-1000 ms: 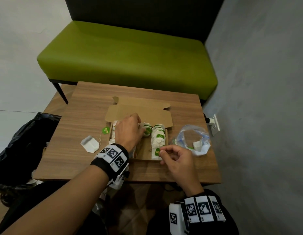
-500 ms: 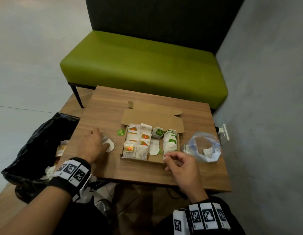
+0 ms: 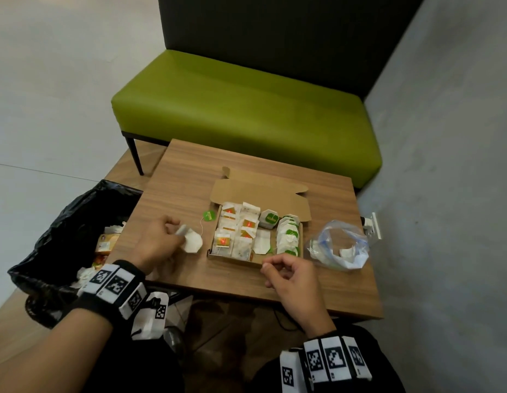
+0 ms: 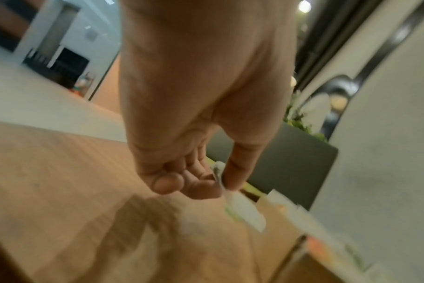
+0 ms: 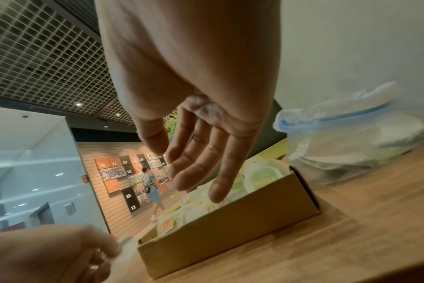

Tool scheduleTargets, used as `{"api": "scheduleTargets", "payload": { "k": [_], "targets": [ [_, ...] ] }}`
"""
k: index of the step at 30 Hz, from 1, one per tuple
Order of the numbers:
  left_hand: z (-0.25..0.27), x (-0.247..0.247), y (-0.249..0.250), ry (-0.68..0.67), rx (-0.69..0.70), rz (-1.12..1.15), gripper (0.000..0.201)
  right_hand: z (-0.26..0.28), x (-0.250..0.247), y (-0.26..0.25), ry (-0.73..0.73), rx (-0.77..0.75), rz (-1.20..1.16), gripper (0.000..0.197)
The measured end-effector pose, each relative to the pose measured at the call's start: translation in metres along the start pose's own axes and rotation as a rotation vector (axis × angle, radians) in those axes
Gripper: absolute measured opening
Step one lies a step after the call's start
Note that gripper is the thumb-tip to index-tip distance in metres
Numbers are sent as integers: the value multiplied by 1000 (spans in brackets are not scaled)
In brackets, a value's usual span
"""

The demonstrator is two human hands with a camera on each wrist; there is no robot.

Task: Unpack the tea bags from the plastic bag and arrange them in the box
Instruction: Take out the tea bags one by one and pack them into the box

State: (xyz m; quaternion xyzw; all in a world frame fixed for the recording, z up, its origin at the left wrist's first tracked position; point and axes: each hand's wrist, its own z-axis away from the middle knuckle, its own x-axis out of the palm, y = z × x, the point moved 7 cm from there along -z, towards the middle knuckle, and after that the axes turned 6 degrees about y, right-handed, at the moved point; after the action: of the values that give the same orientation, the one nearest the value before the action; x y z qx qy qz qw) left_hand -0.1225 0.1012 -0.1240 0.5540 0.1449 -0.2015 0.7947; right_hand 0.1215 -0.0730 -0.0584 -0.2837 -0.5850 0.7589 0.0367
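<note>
Item, lower left of the head view: your left hand, fingers curled, thumb and forefinger pinching a white tea bag by its near edge; the bag lies on the table just beside the box's left wall, and its string runs up to a green tag resting by the box's far left corner. Item, centre: the cardboard box, lid folded back, holding orange-marked bags in the left columns, a green-marked row packed on edge at the right, and one flat white bag in a middle strip with bare cardboard showing around it. Item, lower centre: your right hand, fingers loosely curled and holding nothing, hovering at the box's near right corner. Item, right: the plastic bag, mouth open, with at least one white bag inside. Step in hand, by judgement: collecting the stray bag for placement. The next move calls for lifting it clear with string and tag gathered, then setting it into the middle strip without disturbing the rows.
</note>
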Motion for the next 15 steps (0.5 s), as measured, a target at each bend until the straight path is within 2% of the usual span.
{"api": "scheduleTargets", "payload": {
  "k": [3,7,8,13,15],
  "targets": [
    [31,-3,19,-58,-32,276,20,5,12,-13,-30,-46,-21,7],
    [88,8,48,-200,-17,544,17,14,30,-27,-92,-63,-128,38],
    [103,14,54,-242,-9,584,17,16,31,-31,-92,-80,-143,39],
    [153,35,60,-409,26,546,23,31,15,-54,-9,-257,-115,8],
    [161,33,62,-405,133,424,21,37,5,-57,-19,-287,-48,6]
  ]
}}
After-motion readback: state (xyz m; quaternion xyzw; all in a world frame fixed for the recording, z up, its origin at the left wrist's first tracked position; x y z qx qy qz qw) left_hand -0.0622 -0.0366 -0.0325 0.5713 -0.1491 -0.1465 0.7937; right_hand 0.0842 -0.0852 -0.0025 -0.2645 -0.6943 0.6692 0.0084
